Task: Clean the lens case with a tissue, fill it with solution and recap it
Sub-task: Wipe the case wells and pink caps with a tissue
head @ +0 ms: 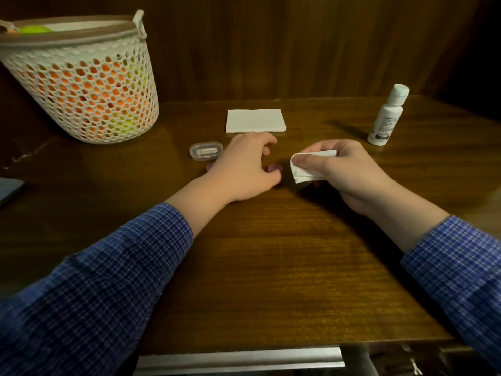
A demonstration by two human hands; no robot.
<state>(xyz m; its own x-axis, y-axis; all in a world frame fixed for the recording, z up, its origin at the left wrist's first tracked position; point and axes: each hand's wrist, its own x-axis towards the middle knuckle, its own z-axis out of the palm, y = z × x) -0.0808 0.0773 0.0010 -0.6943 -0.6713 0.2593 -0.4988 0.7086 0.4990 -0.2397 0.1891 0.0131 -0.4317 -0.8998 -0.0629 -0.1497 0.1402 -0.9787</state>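
Note:
A purple lens case (275, 168) lies on the wooden table (271, 253), mostly hidden under my left hand (241, 169). Only its right end and a sliver (209, 166) at its left end show. My left hand arches over the case with curled fingers, and its thumb touches the right end. Just to the right, my right hand (344, 172) pinches a folded white tissue (306, 166) between thumb and fingers, close to the case but apart from it. A white solution bottle (388, 116) stands capped at the right rear.
A stack of folded white tissues (256, 120) lies behind my hands. A small clear plastic box (206, 150) sits left of my left hand. A white mesh basket (81, 80) with orange and yellow contents stands at the back left. A dark object (8, 188) lies at the left edge.

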